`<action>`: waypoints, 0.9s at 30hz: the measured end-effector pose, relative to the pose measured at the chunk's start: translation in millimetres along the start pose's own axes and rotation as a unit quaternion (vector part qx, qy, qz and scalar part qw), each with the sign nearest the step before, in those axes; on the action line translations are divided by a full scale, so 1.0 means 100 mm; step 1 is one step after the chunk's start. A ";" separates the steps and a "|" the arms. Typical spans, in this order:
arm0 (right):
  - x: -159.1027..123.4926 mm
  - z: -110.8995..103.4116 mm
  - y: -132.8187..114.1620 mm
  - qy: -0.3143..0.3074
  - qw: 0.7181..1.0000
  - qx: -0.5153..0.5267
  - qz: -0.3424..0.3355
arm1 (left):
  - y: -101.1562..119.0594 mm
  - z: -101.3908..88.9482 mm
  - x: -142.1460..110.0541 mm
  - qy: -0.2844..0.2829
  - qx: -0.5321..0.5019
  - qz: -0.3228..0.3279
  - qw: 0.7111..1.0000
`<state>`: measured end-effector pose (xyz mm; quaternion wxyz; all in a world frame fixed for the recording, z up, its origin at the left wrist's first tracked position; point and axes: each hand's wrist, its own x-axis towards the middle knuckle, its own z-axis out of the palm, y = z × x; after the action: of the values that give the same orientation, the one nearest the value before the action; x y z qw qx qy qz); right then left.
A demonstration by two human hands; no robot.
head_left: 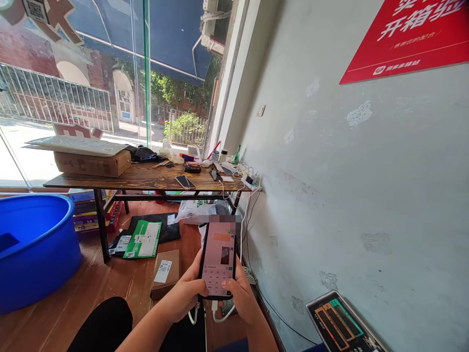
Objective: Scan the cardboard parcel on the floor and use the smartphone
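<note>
A black-edged smartphone [216, 249] is held upright between my two hands, its lit screen showing a chat with a keypad below. My left hand [186, 286] grips the phone's left side, with the thumb over the lower screen. On the other side, my right hand [240, 288] wraps the right edge, its thumb on the keypad. A white charging cable [215, 308] is plugged into the phone's bottom end and loops beneath it. The fingers behind the phone are mostly hidden.
Ahead stands a wooden table [154, 182] bearing a cardboard box [91, 164], another phone [185, 182] and cables. Parcels, including a green mailer [143, 238] and a small carton [166, 271], lie on the floor. A blue tub [36, 244] is left; a scale display [340, 322] is lower right.
</note>
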<state>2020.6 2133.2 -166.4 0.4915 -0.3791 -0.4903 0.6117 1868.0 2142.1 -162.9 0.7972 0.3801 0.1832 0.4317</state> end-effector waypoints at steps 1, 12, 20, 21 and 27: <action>0.00 0.00 0.01 -0.001 1.000 -0.001 0.003 | 0.01 0.00 0.00 0.003 -0.010 -0.004 1.000; 0.05 -0.05 0.11 -0.018 0.999 0.011 -0.038 | -0.08 -0.03 0.01 0.056 -0.016 0.011 0.998; 0.05 -0.04 0.12 -0.003 0.999 0.042 -0.027 | -0.13 -0.10 0.03 0.025 -0.059 0.021 0.998; 0.05 -0.04 0.13 -0.005 0.999 0.045 -0.022 | -0.14 -0.11 0.04 0.017 -0.069 0.026 0.997; 0.07 -0.07 0.22 -0.001 0.998 0.054 -0.014 | -0.12 -0.08 0.03 0.020 -0.069 0.029 0.997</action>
<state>2020.9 2140.7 -189.3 0.5195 -0.3444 -0.4624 0.6307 1871.6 2143.9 -177.3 0.8052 0.3204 0.1576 0.4735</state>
